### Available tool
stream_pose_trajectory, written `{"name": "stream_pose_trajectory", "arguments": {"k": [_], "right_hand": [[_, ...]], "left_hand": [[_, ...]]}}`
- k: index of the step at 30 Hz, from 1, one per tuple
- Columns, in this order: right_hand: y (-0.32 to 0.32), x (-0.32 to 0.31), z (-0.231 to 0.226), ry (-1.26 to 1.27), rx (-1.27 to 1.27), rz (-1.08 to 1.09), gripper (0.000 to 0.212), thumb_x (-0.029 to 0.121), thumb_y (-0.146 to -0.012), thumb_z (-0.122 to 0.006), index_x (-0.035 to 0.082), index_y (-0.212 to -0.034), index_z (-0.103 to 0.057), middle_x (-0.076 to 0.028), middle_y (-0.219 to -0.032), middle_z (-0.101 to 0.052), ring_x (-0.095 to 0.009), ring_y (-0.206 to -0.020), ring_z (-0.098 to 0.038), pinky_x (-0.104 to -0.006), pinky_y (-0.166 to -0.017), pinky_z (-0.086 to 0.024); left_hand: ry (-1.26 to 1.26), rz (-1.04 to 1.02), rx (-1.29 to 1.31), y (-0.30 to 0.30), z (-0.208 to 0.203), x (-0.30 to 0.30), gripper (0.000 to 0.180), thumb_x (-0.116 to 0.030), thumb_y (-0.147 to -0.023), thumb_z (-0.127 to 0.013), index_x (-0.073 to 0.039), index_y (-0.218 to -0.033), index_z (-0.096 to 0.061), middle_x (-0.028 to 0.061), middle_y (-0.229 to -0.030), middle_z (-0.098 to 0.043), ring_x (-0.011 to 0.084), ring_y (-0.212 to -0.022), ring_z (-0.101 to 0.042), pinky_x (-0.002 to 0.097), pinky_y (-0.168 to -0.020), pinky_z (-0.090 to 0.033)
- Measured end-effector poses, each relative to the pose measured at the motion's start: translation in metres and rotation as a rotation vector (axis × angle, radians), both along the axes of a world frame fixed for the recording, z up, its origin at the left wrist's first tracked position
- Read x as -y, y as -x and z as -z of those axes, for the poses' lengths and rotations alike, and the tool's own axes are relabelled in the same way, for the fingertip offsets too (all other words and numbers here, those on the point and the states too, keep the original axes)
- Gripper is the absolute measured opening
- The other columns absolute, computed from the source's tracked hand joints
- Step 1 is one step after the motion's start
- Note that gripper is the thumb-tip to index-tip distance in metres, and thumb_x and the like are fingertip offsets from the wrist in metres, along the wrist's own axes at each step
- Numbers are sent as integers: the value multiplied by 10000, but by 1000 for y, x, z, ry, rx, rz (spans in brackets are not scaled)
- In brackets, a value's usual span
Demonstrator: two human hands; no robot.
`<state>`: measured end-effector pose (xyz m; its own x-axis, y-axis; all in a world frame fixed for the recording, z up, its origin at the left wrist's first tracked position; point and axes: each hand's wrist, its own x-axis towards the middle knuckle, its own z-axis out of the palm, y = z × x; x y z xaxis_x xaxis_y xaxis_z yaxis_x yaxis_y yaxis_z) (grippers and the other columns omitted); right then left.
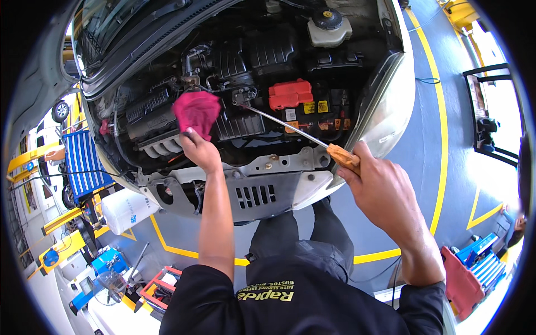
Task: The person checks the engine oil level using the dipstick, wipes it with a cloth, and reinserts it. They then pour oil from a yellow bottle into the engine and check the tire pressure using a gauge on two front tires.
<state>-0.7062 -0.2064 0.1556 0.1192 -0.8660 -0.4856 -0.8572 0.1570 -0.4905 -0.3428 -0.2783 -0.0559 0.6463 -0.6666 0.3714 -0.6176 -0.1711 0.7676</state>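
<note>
Orange-handled tool [301, 133] slants over the engine bay, its handle near and right, its long metal shaft running far and left. The person's right hand [375, 181] is clamped around the handle, knuckles upward, the forearm rising from the near right with a bent elbow. At the shaft's far end, the tip meets or hovers over a metal fitting [244, 95]; I cannot tell which. The left hand [199, 152] reaches straight forward, its fingers together on the near end of a magenta cloth [196, 113]. Both arms extend past the car's near edge: the left crosses the metal crossbar [262, 163], while the right hand is beside the headlight [382, 123]. Open room separates the forearms, and the red battery cover [290, 94] lies beyond the shaft.
</note>
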Motion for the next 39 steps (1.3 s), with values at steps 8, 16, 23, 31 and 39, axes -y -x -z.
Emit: {"name": "stream_pose_trajectory", "arguments": {"k": [8,16,23,31,39], "right_hand": [[1,4,1,-52,-140,-51,261,263,-1009,-640,28,-1031,-529,-228,-733,-668,-446,-741,-679,-552,-684,-497],[14,-6,14,79,-170,-35,297,295,-1013,-628,11,-1057,-551,-219,-747,-690,-433,-738,-703,-532,-687,-534],[16,-19,16,85,-56,-1,317,301,-1008,-632,-2,-1038,-545,-226,-733,-694,-435,-741,-714,-522,-695,-554],[27,-52,25,2,-14,37,332,319,-1011,-615,-6,-1043,-558,-241,-772,-702,-441,-768,-716,-527,-713,-555],[46,-56,29,-36,-12,-16,320,304,-1016,-605,-11,-1059,-572,-223,-800,-725,-407,-798,-742,-507,-727,-581]], "left_hand": [[-481,432,655,10,29,37,267,-296,-1003,-627,-182,-1202,-765,207,-1532,-457,482,-1260,-536,533,-1087,-431],[-378,457,378,25,20,-32,492,-82,-1016,-559,-121,-1504,-521,294,-1458,-450,469,-1346,-469,507,-1149,-374],[-221,-166,-850,43,26,-28,781,-35,-941,-529,-87,-1643,-192,236,-1404,-504,367,-1138,-641,522,-1022,-508],[-6,-127,-1581,33,70,1,433,-60,-836,-460,-89,-1234,-629,130,-1212,-656,355,-1145,-659,617,-1022,-515],[-279,-237,-1513,44,88,-1,296,-72,-959,-511,-110,-1198,-681,96,-1217,-699,316,-1081,-690,515,-955,-588]]}}
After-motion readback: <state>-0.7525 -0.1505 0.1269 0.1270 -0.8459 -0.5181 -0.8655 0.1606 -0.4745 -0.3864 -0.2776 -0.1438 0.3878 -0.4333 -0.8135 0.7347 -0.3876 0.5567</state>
